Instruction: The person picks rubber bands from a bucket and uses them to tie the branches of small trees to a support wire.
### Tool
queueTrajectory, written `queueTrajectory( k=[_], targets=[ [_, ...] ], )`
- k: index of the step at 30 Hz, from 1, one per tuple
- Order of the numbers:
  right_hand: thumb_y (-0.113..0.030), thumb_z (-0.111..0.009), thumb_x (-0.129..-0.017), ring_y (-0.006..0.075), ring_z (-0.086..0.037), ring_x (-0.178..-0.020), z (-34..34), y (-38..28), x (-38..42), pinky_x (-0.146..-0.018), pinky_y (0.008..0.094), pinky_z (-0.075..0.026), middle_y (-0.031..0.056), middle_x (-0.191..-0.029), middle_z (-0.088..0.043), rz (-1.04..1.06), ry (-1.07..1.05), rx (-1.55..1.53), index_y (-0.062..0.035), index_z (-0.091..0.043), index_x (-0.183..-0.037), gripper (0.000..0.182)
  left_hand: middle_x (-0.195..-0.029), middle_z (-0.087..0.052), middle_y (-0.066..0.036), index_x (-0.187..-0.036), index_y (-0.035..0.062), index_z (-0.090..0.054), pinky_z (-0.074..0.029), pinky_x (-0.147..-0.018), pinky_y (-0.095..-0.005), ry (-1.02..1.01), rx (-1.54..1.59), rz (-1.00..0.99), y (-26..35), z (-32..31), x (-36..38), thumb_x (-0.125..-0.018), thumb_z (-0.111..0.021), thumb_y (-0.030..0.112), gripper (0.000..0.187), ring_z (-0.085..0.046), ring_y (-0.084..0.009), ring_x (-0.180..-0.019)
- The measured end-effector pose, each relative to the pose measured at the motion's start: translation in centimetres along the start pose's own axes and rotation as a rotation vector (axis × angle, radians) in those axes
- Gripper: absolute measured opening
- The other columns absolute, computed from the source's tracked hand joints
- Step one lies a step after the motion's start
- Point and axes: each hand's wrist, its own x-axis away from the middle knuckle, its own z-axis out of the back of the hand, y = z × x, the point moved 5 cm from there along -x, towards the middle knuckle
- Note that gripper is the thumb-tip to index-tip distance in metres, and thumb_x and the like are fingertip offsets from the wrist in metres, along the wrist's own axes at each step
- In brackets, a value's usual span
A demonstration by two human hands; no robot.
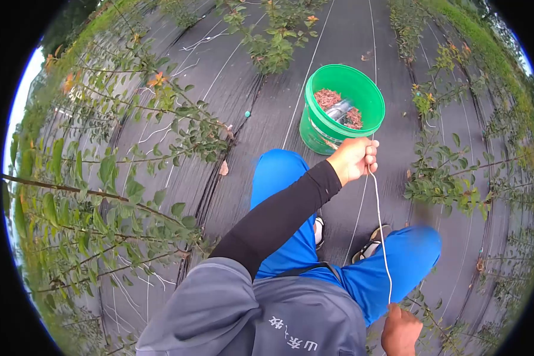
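Observation:
My left hand [353, 159], below a black sleeve, is closed on one end of a thin white cord [381, 228] in front of the green bucket [312, 127]. The cord runs down in a slight curve across my right leg. At its lower end my right hand [401, 330] is closed around it, near the bottom of the view. Inside the bucket lie small reddish-brown pieces [328, 98] and a greyish, partly see-through object [338, 110] whose kind I cannot make out.
Black ground sheeting [267, 113] with pale lines covers the ground. Leafy saplings [115, 178] spread their branches on my left, and more plants [448, 178] stand on my right. Several loose white strands [124, 291] lie at the left. My blue-trousered legs [279, 184] are bent beneath me.

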Motion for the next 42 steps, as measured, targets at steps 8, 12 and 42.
queueTrajectory(
  k=[8, 12, 42],
  targets=[
    [-0.007, -0.052, -0.084, 0.0301, -0.059, -0.065, 1.4, 3.0, -2.3, -0.058, 0.0382, -0.046, 0.0164, -0.077, -0.062, -0.004, 0.361, -0.386, -0.0023, -0.059, -0.106, 0.024, -0.059, -0.038, 0.005, -0.110, 0.0012, -0.046, -0.040, -0.048, -0.0246, 0.267, 0.104, -0.406, 4.1, 3.9, 5.9, -0.091, -0.042, 0.011, 0.022, -0.039, -0.0069, -0.051],
    [-0.013, -0.048, -0.091, 0.0119, -0.047, -0.055, -1.3, 5.0, -2.7, -0.051, 0.0253, -0.037, 0.0020, -0.066, -0.051, -0.294, 0.061, -1.267, -0.0009, -0.060, -0.101, 0.020, -0.057, -0.033, 0.005, -0.102, 0.0073, -0.048, -0.028, -0.039, -0.0218, 0.372, 0.329, -0.565, 7.9, 6.0, 8.6, -0.095, -0.035, 0.018, 0.018, -0.030, -0.0063, -0.046],
    [-0.010, -0.051, -0.086, 0.0096, -0.045, -0.051, -0.2, 6.3, -5.5, -0.049, 0.0251, -0.037, 0.0012, -0.058, -0.050, 0.037, 0.220, -1.120, -0.0030, -0.056, -0.082, 0.010, -0.107, -0.057, -0.016, -0.128, 0.0044, -0.032, -0.049, -0.075, -0.0340, 0.325, -0.115, -0.919, 16.0, 2.4, 20.7, -0.098, -0.030, 0.034, 0.042, -0.059, -0.0240, -0.093]
  ],
)
